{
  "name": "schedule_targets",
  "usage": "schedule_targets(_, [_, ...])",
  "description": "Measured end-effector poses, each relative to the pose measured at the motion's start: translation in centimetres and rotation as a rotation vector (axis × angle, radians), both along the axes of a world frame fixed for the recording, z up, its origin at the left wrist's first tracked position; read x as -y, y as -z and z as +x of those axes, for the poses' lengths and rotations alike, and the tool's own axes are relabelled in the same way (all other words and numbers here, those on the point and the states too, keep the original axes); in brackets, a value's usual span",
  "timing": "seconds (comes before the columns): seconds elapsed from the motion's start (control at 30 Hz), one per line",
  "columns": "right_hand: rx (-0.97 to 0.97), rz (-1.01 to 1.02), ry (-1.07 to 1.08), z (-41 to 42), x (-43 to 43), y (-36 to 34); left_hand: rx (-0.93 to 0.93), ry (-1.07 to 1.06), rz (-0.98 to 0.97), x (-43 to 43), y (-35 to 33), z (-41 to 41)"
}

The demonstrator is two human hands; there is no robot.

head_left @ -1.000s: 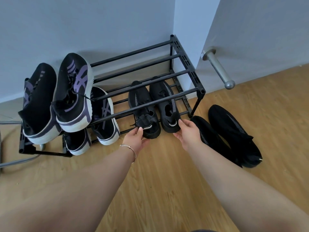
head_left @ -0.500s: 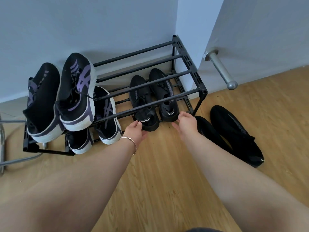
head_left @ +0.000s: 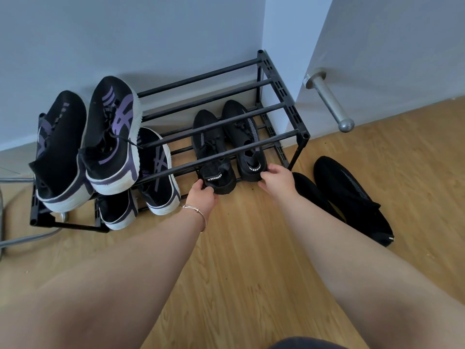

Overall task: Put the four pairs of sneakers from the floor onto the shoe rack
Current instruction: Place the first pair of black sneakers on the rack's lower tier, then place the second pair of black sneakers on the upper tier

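A black two-tier shoe rack [head_left: 299, 133] stands in the wall corner. On its top tier at the left sit two black-and-purple sneakers [head_left: 110, 137]. A second black-and-purple pair [head_left: 157, 172] rests below them on the lower tier. To the right on the lower tier lie two black knit sneakers, heels toward me. My left hand [head_left: 202, 196] grips the heel of the left one [head_left: 214, 157]. My right hand [head_left: 278, 178] holds the heel of the right one [head_left: 245, 139]. Another all-black pair [head_left: 352, 197] lies on the wooden floor right of the rack.
A metal door stop bar [head_left: 328, 102] sticks out from the wall above the floor pair. Chrome tube legs [head_left: 27, 238] curve along the floor at the far left. Grey walls close off the back.
Both hands have slid the black knit pair further back under the top tier onto the lower tier. The other shoes have not moved.
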State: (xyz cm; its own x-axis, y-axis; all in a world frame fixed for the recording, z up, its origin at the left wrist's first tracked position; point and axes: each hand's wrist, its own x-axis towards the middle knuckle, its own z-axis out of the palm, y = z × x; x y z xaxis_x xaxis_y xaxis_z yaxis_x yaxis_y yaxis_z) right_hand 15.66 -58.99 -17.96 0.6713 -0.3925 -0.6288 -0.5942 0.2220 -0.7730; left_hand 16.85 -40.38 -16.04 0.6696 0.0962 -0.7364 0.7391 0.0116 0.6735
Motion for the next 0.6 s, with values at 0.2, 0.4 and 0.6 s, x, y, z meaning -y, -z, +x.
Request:
schedule_targets(0.2, [0.054, -0.393, -0.189, -2.6, -0.2, -0.1, 0.049, 0.334, 0.245, -0.6, 0.4, -1.1])
schedule_targets(0.4, [0.114, -0.813, -0.548, -5.8, -0.5, -0.5, 0.102, 0.717, 0.502, 0.1, -1.8, -2.8])
schedule_targets(0.6, [0.123, -1.101, -0.796, -8.0, 0.0, -2.2, 0.254, 1.095, 0.741, 1.3, -3.0, -4.0])
